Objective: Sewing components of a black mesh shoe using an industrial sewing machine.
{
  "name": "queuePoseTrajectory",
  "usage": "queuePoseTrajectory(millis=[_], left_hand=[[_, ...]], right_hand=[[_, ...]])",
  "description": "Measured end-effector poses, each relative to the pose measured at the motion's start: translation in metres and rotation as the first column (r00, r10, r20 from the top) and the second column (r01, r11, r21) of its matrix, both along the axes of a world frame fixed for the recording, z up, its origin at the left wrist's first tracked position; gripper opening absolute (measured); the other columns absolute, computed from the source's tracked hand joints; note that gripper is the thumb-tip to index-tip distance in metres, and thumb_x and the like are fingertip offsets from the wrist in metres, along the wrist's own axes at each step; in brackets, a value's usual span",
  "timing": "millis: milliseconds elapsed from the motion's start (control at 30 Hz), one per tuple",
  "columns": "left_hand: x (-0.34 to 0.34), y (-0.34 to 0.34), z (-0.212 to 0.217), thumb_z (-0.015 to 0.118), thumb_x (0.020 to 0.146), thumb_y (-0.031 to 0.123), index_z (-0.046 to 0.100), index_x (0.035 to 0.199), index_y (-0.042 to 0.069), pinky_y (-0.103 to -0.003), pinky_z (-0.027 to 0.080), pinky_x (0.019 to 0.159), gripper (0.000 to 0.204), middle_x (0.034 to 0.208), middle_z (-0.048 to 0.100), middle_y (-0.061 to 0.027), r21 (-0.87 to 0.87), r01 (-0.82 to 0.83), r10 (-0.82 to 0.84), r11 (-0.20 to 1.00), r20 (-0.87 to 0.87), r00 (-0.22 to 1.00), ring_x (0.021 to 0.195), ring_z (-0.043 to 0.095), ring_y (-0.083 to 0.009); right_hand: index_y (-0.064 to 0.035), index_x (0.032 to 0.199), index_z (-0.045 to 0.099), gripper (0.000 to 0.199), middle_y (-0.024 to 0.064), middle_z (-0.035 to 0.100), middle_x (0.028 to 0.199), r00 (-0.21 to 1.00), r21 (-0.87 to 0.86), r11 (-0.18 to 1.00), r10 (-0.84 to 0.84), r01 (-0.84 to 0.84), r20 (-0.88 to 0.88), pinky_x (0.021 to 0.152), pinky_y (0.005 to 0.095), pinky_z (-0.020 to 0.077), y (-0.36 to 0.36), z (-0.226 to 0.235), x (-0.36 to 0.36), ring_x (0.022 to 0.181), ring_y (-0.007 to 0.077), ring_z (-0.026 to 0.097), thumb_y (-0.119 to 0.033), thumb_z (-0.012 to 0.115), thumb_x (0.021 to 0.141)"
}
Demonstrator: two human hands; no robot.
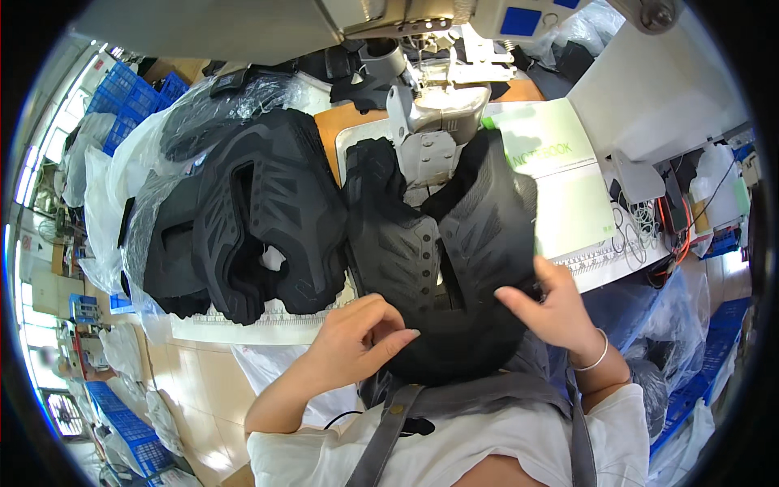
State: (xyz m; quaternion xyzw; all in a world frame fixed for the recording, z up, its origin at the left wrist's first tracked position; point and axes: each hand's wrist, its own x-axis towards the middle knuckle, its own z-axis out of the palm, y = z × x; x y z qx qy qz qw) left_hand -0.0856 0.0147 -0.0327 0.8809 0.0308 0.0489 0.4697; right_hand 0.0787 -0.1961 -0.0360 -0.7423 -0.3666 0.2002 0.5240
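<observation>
black shoe upper [438,260] | between left hand [357,341], right hand [552,312] | both pinch edges

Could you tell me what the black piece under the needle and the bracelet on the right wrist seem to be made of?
Black piece: probably matte synthetic fabric or foam, judging by its embossed ribs and punched holes. Bracelet: looks like polished silver-toned metal, smooth and shiny.

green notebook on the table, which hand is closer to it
Right. The right hand pinches the black padded piece just below the green notebook; the left hand holds that piece's lower left edge, farther away.
</observation>
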Motion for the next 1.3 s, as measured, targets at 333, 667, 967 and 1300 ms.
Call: queuePoseTrajectory(millis=[333,667,967,1300], left_hand=[[0.032,-0.055,-0.002,0.035,0.093,0.034,0.04,0.117,-0.003,-0.035,0.048,0.08,0.045,0.103,0.056,-0.0206,-0.959,-0.147,0.002,-0.241,-0.152,0.988,0.092,0.059,-0.0268],[0.076,-0.001,0.054,0.053,0.084,0.011,0.054,0.1,-0.004,-0.029,0.05,0.071,0.022,0.093,0.06,-0.0104,-0.906,-0.098,0.387,0.413,0.077,0.919,0.082,0.06,-0.0171],[0.091,0.018,0.066,0.059,0.077,0.005,0.053,0.103,-0.004,-0.028,0.05,0.07,0.028,0.092,0.06,-0.0112,-0.83,-0.117,0.291,0.545,0.056,0.955,0.078,0.061,-0.0175],[0.094,0.019,0.065,0.059,0.077,0.005,0.053,0.103,-0.004,-0.028,0.05,0.069,0.027,0.09,0.061,-0.01,-0.84,-0.127,0.315,0.528,0.055,0.948,0.077,0.061,-0.0165]], right_hand=[[0.0044,0.12,0.037,0.048,0.0158,0.056,0.103,0.581,0.392,0.87,0.159,0.3,-0.798,0.08,0.0319,0.0494,0.01,0.019,0.011,0.088,0.0235,0.06,0.0,0.053,0.076],[0.0045,0.11,0.045,0.031,0.0138,0.057,0.098,0.742,0.567,0.697,0.074,0.439,-0.667,0.073,0.032,0.0518,0.034,0.028,0.031,0.082,0.02,0.061,-0.002,0.053,0.081],[0.0003,0.121,0.039,0.049,0.0102,0.051,0.11,0.853,0.677,0.665,0.116,0.314,-0.509,0.085,0.0291,0.0428,0.035,0.013,0.037,0.098,0.0169,0.052,-0.005,0.06,0.078],[0.0,0.116,0.042,0.045,0.0072,0.053,0.102,0.877,0.556,0.774,0.004,0.302,-0.481,0.077,0.0241,0.044,0.034,0.011,0.037,0.089,0.0116,0.052,-0.007,0.063,0.077]])
